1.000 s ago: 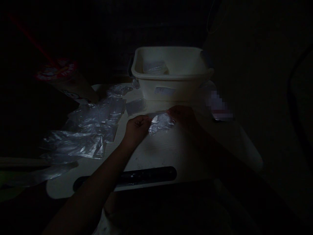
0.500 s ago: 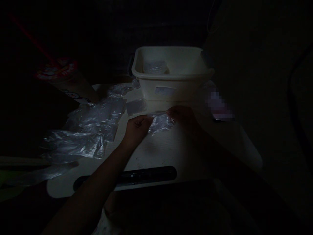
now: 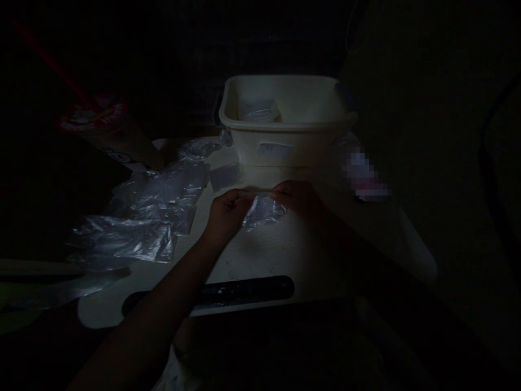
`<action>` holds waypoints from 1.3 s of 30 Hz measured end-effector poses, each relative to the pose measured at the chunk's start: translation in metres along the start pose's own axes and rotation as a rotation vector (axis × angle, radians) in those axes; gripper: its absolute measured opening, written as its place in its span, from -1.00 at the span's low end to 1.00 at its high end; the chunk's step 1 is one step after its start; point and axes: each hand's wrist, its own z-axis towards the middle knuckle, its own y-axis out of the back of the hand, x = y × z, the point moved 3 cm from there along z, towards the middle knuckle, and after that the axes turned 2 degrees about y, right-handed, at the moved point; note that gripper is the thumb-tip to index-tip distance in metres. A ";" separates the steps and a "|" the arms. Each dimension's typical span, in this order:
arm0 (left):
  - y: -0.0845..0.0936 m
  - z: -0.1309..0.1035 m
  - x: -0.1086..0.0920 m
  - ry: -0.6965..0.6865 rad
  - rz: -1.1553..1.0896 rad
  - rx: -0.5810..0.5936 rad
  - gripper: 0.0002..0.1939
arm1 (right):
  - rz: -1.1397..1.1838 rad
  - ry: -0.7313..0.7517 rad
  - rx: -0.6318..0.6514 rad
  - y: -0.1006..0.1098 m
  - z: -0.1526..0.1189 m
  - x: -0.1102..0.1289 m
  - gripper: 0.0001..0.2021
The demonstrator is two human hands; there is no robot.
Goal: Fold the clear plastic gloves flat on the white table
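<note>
A small clear plastic bag point(image 3: 264, 210) hangs between my two hands over the middle of a pale table. My left hand point(image 3: 230, 209) pinches its upper left corner. At its upper right edge, my right hand point(image 3: 295, 196) grips it between thumb and fingers. Behind the hands stands a cream plastic bin point(image 3: 280, 144) with a clear packet point(image 3: 258, 110) inside. A flat packet point(image 3: 226, 176) lies on the table just beyond my left hand. The picture is very dark.
Several clear plastic bags point(image 3: 134, 236) are heaped on the left of the table point(image 3: 252, 255). A drink cup point(image 3: 118, 138) with a red straw stands behind them. A blurred pinkish object point(image 3: 366, 176) lies right of the bin. A black slot runs along the near edge.
My right hand has moved slightly left along the bag's top edge, closer to my left hand. The bag now hangs a little lower and further left.
</note>
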 end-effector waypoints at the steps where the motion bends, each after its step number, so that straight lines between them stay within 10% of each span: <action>1: 0.000 0.000 0.000 -0.001 0.002 0.000 -0.83 | 0.005 -0.005 -0.001 0.000 0.000 0.000 -0.82; 29: 0.008 0.007 0.008 -0.054 -0.044 -0.082 -0.89 | -0.053 -0.009 0.022 0.000 -0.001 -0.002 -0.79; 39: -0.003 -0.002 0.001 0.061 -0.059 0.096 -0.85 | -0.057 -0.019 -0.048 0.005 0.003 -0.002 -0.76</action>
